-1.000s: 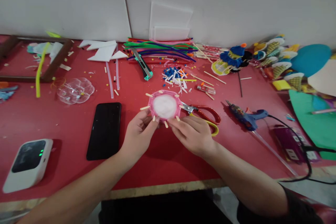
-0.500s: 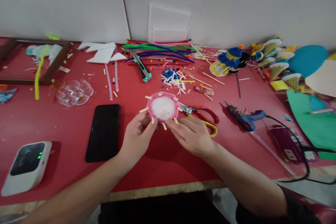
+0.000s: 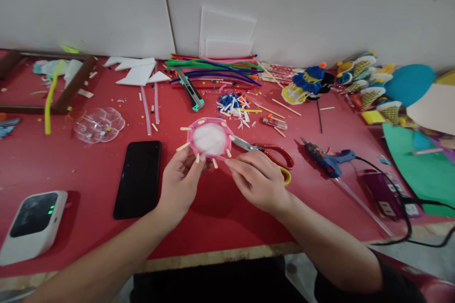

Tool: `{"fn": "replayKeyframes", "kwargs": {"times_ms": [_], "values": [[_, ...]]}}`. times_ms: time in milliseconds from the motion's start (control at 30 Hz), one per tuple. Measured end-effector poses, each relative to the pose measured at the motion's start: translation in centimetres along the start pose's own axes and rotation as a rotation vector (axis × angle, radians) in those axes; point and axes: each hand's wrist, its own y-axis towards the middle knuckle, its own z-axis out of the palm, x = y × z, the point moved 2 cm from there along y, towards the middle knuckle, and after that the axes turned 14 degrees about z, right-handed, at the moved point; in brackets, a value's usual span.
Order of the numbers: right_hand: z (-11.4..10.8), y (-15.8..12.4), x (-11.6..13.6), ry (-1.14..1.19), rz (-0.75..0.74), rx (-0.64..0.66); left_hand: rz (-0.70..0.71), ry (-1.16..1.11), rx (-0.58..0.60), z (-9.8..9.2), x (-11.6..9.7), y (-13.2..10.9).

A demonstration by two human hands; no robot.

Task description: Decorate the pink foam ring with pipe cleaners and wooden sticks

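Observation:
A small round pink woven piece with a white middle is held up over the table. Short pale sticks poke out around its rim. My left hand grips its lower left edge between thumb and fingers, with some fingers hidden beneath. From its lower right edge a short pink strand, which looks like pipe cleaner, runs to my right hand. The thumb and fingertips of that hand pinch the strand's end, just apart from the rim. Scissors with red and yellow handles lie behind my right hand.
A black phone lies left of my hands, a white device farther left. Pipe cleaners, a cutter and scraps lie behind. On the right are a glue gun with its cord and a purple power strip.
The pink piece has moved left and slightly up with my left hand. My right hand now stands farther from its rim, with the pink strand stretched between.

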Motion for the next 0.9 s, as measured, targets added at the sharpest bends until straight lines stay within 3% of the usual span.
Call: {"fn": "replayKeyframes", "kwargs": {"times_ms": [400, 500, 700, 900], "values": [[0.6, -0.1, -0.5, 0.251, 0.314, 0.027, -0.045, -0.054, 0.006, 0.0, -0.1, 0.2], [0.4, 0.0, -0.5, 0.227, 0.289, 0.007, -0.086, -0.075, -0.02, 0.0, -0.1, 0.1], [-0.3, 0.2, 0.1, 0.011, 0.088, -0.067, -0.147, -0.045, -0.037, -0.1, 0.0, 0.1], [-0.4, 0.3, 0.6, -0.076, 0.047, -0.069, -0.146, -0.037, -0.014, -0.1, 0.1, 0.0]]}}
